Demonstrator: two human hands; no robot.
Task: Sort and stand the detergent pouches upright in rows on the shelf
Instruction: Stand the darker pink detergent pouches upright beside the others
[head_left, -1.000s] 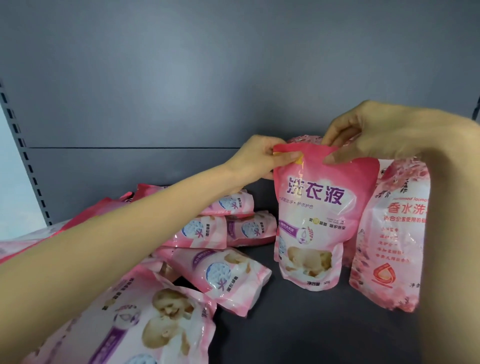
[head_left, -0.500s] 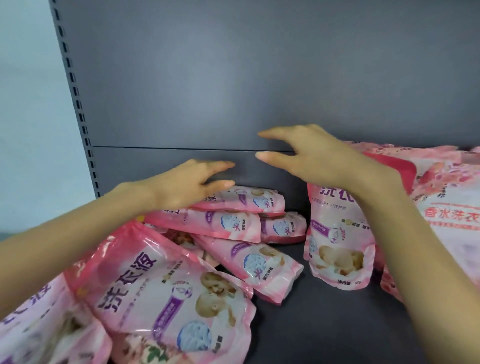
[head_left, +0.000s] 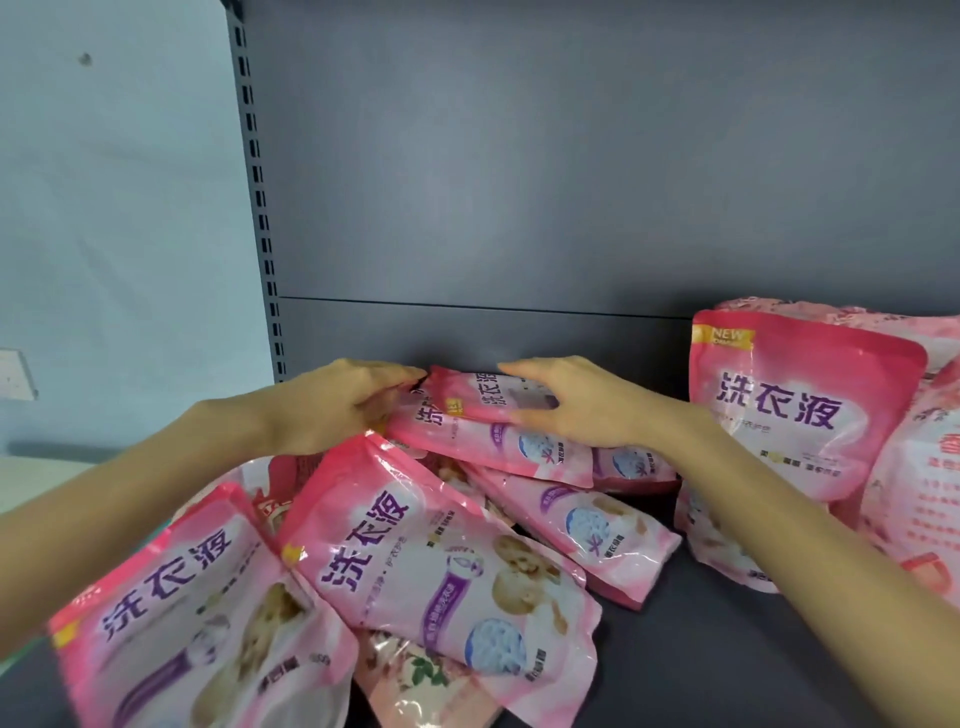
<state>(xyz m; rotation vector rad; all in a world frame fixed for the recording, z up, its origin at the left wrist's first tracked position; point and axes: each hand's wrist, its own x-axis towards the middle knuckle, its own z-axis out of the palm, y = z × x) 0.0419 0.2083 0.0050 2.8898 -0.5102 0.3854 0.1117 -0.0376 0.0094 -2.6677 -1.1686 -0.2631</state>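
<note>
Both hands have left the standing pouch (head_left: 795, 415) and settled on the top pouch (head_left: 480, 397) of the flat pile at the back of the shelf (head_left: 727, 654). The right hand (head_left: 576, 408) spans it, fingers over the far edge and thumb on the near face. The left hand (head_left: 337, 410) curls at its left end, grip unclear, probably because a floppy pouch lifts more steadily by both ends.

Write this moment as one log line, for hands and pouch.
left hand: holds top pouch, left end | right hand: holds its right side | top pouch: flat on pile, not yet upright
</note>
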